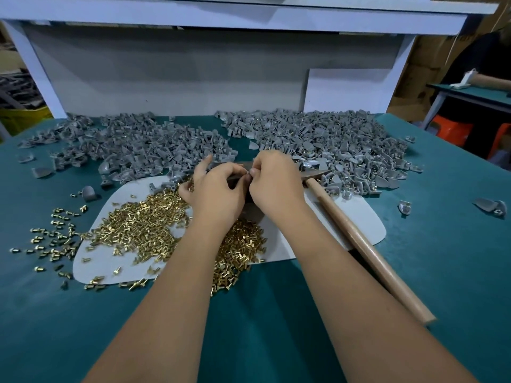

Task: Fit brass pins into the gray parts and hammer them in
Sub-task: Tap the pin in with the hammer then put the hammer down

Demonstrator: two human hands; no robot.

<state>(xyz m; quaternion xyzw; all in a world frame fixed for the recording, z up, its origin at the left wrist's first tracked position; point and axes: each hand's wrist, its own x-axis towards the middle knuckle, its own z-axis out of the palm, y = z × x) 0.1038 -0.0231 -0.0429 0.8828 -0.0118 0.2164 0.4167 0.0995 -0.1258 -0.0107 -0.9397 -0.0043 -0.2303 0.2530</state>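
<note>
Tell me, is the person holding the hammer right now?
No, the hammer lies on the table to the right of the right hand, while both hands, the left hand included, pinch something small between them.

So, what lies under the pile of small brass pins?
The pile of small brass pins rests on a pale flat mat over green table cloth. Forearms cover the pile's right part.

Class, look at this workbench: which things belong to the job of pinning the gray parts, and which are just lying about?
Belong to the job:
- brass pins
- gray parts
- hammer
- white mat
- both hands, left and right, meeting over a small piece

Just lying about:
- yellow bin
- orange stool
- neighboring table
</note>
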